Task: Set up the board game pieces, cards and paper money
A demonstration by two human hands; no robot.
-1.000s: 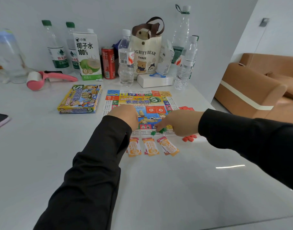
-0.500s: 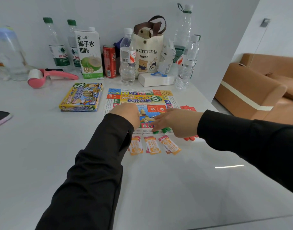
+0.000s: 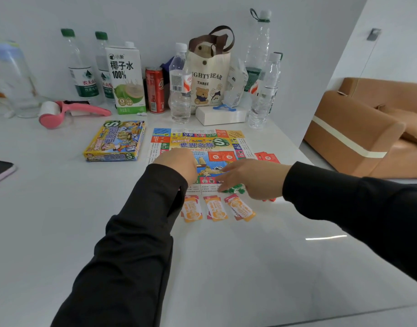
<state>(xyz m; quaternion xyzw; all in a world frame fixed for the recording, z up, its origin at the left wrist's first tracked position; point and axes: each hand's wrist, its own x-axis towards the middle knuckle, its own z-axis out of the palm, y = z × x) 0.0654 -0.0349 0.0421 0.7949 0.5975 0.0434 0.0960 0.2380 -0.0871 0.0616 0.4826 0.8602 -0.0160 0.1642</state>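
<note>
Green pieces: lay on the near edge of the board, bunched left to right
Right hand: was nearer — fingers straight, just above them
Left hand: was over the board, fingers hidden — could not tell

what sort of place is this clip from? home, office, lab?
Most likely a home living area, not a lab: a tan sofa stands beside the white table, drinks like a coconut water carton and a cola can line the wall, and there is a bear tote bag.
</note>
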